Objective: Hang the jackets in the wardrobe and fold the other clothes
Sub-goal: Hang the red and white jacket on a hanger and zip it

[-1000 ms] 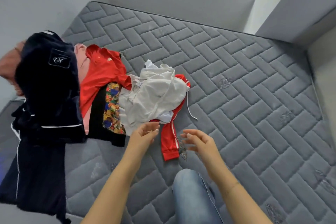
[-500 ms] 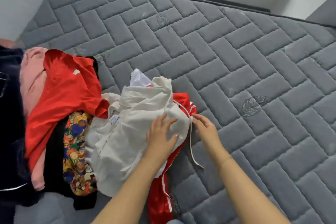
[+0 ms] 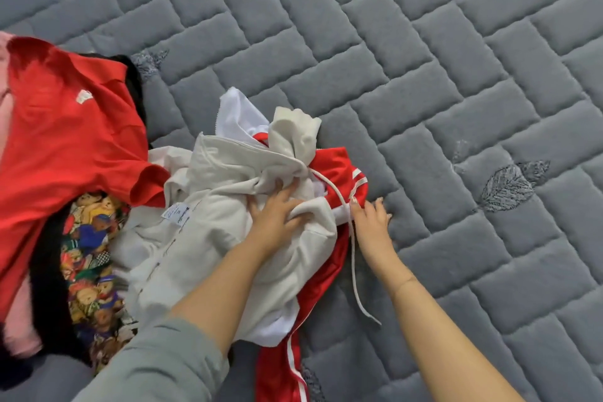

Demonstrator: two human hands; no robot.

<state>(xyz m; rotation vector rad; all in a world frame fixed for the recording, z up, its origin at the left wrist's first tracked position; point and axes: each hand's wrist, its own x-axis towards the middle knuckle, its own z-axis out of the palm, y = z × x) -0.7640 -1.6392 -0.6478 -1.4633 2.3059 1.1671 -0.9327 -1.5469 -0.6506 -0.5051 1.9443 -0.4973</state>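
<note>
Barely started: nothing folded or hung in view, clothes heaped on mattress [image 3: 424, 81]; left hand [image 3: 277, 215] bunching cream hoodie [image 3: 202, 238] atop red jacket [image 3: 329, 264], right hand [image 3: 372, 222] flat, fingers straight, beside drawstring [image 3: 352, 258].

White hoodie [image 3: 208, 238] hides most of red jacket [image 3: 339, 170].

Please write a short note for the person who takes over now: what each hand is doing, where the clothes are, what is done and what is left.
Left hand: grips a fold of the cream hoodie.
Right hand: fingers loosely bent beside the hoodie's drawstring; whether it pinches the cord cannot be told.
Red striped jacket lies under the hoodie. Red shirt and patterned garment are piled on the left of the mattress.
Done: nothing folded in view.
Left: hang jackets, fold the rest.
</note>
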